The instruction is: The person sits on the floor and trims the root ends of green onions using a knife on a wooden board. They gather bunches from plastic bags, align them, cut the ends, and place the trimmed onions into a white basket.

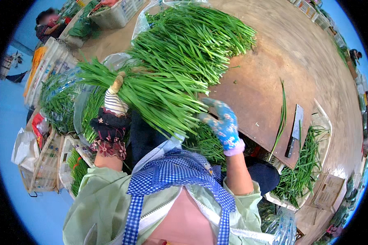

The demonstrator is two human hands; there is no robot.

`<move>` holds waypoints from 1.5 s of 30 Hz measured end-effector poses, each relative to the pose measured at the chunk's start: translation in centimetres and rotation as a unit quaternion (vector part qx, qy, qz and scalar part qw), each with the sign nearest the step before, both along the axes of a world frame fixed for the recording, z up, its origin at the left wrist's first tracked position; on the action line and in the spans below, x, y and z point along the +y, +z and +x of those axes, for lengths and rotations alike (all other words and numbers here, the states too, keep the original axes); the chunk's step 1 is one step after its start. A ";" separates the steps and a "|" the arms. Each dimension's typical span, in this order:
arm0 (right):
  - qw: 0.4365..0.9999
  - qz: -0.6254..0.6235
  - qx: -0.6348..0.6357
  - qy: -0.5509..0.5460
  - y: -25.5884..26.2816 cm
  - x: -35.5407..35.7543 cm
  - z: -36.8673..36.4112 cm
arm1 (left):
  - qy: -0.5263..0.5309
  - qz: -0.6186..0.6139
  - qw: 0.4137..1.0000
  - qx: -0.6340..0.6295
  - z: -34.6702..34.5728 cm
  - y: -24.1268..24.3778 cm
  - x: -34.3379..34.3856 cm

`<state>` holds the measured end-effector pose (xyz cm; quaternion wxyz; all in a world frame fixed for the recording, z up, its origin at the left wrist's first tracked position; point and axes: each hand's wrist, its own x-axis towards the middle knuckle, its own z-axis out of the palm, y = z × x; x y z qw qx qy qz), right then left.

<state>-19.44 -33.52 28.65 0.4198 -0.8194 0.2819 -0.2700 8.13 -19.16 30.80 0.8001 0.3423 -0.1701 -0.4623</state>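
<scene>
My left hand (116,88), in a striped knit glove, grips a thick bundle of garlic chives (159,95) near its leafy end. The bundle slants across my lap, its pale stem ends pointing right. Beside those stem ends is my right hand (222,119), in a blue floral glove, its fingers apart. Whether its fingertips touch the stems is hard to tell. Behind the bundle, a large heap of garlic chives (187,39) lies on the brown board (257,76). A cleaver (295,128) with a black handle rests at the board's right, next to a few loose chive leaves (281,119).
A plastic crate (323,113) of loose chives stands right of the board. At left are more crates (47,159), bagged greens (59,101) and a white sack (26,150). Other people (49,26) sit farther off. A checked apron (171,171) covers my front.
</scene>
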 end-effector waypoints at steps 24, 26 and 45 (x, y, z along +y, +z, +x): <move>0.995 -0.062 0.013 -0.073 -0.2 1.5 -1.5 | 0.034 0.015 0.999 0.009 1.5 -1.0 1.3; 1.000 -0.011 -0.004 0.007 -0.6 1.5 0.7 | 0.008 0.009 1.000 0.001 1.0 -0.7 0.8; 0.986 0.065 0.069 -0.137 -4.5 3.7 -1.5 | -0.025 0.013 0.999 -0.027 -1.5 -0.2 -0.1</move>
